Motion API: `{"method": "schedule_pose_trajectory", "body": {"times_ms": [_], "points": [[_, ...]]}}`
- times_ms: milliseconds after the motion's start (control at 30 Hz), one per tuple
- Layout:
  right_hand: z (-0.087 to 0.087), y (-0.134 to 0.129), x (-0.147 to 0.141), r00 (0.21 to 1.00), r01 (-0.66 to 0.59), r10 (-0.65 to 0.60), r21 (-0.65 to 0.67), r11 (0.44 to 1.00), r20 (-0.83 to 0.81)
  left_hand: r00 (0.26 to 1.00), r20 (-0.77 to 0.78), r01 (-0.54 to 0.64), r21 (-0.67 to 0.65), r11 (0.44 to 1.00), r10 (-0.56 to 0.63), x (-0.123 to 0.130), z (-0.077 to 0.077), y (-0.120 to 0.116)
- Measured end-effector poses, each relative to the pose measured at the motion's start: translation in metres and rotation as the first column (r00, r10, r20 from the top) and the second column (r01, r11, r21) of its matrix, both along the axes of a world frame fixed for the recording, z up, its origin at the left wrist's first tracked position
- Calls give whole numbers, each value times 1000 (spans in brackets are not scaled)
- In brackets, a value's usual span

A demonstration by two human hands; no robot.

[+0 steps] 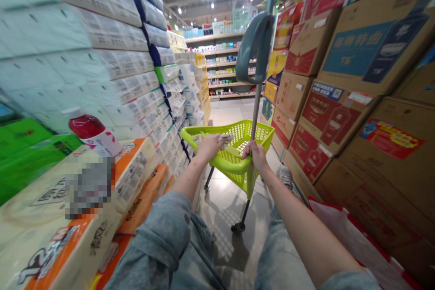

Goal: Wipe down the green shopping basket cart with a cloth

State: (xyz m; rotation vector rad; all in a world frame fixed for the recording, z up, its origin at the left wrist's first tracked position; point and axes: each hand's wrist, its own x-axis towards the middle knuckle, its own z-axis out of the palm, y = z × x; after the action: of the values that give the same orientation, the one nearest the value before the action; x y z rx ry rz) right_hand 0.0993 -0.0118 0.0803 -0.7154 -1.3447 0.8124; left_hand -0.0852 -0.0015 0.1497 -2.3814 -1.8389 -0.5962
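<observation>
A lime-green basket cart point(234, 166) with perforated walls stands before me on wheeled legs. My right hand point(257, 156) is closed around the cart's grey metal pole point(257, 111), beside the basket's near rim. Higher on that pole sits a grey-blue loop handle point(243, 59). Over the left part of the rim, my left hand point(210, 146) has its fingers closed on a crumpled whitish cloth point(225, 138); whether it is cloth or tissue I cannot tell. Part of the basket's inside is hidden behind my hands.
Tissue packs point(125, 61) are stacked high on the left. A red-drink bottle point(95, 133) and a blurred-out object point(90, 188) rest on a nearer pack. Cardboard cartons point(356, 50) line the right, with a red-edged bag point(350, 235) below. Shelves point(224, 84) stand beyond the tiled aisle.
</observation>
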Motion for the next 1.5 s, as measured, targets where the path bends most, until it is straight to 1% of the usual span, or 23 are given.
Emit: {"method": "schedule_pose_trajectory", "body": {"times_ms": [133, 200, 333, 467, 533, 600, 733, 867, 933, 967, 1000, 1033, 1100, 1133, 1200, 1233, 1267, 1300, 1333, 1367, 1433, 1467, 1500], "points": [[-1, -1, -6, 999, 34, -34, -4, 999, -10, 992, 49, -117, -10, 993, 117, -20, 6, 7], [0, -2, -6, 999, 42, -42, 0, 999, -21, 987, 58, -150, -15, 989, 150, -30, 7, 11], [3, -6, -1, 999, 43, -43, 2, 999, -18, 981, 61, -185, 11, 983, 184, -44, 3, 17], [5, -7, 6, 998, 68, -68, -19, 998, -17, 982, 30, -186, 66, 980, 184, -43, -3, 16], [6, -8, 11, 996, 82, -83, -24, 996, -33, 988, 13, -156, 90, 984, 156, -40, -4, 12], [6, -8, 16, 994, 96, -97, -22, 995, -47, 995, 4, -100, 101, 990, 100, -37, -4, 7], [5, -8, 30, 992, 120, -120, -19, 993, -47, 999, -13, 33, 52, 998, -33, -35, 1, -1], [3, -6, 46, 993, 116, -116, -50, 992, 6, 992, 45, 122, 5, 993, -122, -34, 6, -1], [3, -8, 52, 984, 176, -175, -53, 983, 37, 989, 77, 126, 1, 992, -126, -31, 7, 1], [4, -10, 54, 969, 242, -240, -41, 969, 52, 989, 85, 123, -1, 992, -122, -29, 6, 3], [6, -13, 56, 942, 332, -330, -19, 943, 63, 989, 87, 118, -2, 993, -118, -27, 6, 5], [8, -18, 56, 899, 433, -433, 14, 901, 69, 990, 84, 112, -2, 994, -111, -24, 5, 7], [16, -32, 55, 785, 607, -616, 119, 786, 68, 994, 69, 90, -5, 996, -90, -20, 3, 11], [20, -39, 53, 730, 660, -680, 187, 727, 66, 995, 62, 77, -9, 997, -77, -17, 2, 13], [29, -54, 47, 668, 668, -737, 354, 655, 104, 997, 62, 55, -19, 998, -53, -13, 0, 15], [33, -59, 44, 649, 640, -747, 430, 637, 140, 996, 74, 50, -26, 998, -48, -11, -1, 16], [37, -63, 41, 636, 599, -748, 491, 633, 190, 994, 95, 54, -32, 998, -50, -10, -2, 16], [40, -66, 38, 627, 546, -737, 532, 647, 252, 990, 124, 65, -34, 997, -60, -9, -3, 15], [41, -66, 36, 620, 485, -711, 551, 679, 331, 984, 159, 83, -32, 996, -77, -8, -3, 14], [42, -65, 35, 609, 432, -675, 539, 723, 417, 976, 194, 107, -22, 994, -100, -7, -4, 12], [41, -60, 35, 567, 374, -582, 447, 813, 584, 955, 250, 156, 26, 987, -157, -7, -6, 6], [40, -56, 36, 532, 370, -533, 386, 845, 658, 946, 267, 176, 58, 983, -185, -8, -7, 2], [39, -53, 37, 490, 379, -491, 332, 864, 720, 937, 277, 196, 92, 976, -214, -8, -8, -2]]}}
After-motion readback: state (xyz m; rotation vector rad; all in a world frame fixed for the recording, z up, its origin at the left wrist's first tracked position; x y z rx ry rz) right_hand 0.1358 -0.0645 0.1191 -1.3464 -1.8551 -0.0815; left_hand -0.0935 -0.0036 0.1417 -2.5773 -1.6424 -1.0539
